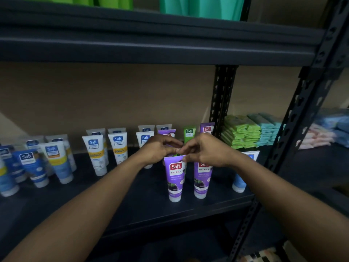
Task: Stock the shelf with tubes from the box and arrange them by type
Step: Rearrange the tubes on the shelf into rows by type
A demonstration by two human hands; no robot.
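Observation:
Two purple tubes stand cap-down near the front of the dark shelf (132, 208): one (175, 178) under my hands and another (202, 180) just to its right. My left hand (158, 150) and my right hand (204, 150) meet above the left purple tube, fingers curled and pinching at its top edge, where a bit of a green tube shows behind it. More purple tubes (207, 128) and a green tube (189, 133) stand at the back. White-and-yellow tubes (95, 154) and blue tubes (33, 166) stand in rows to the left.
A white-and-blue tube (243, 173) stands at the right end of the shelf behind my right forearm. Black uprights (221, 103) frame the bay. Stacks of green and teal packets (245, 131) fill the neighbouring shelf. An upper shelf board (151, 44) hangs overhead.

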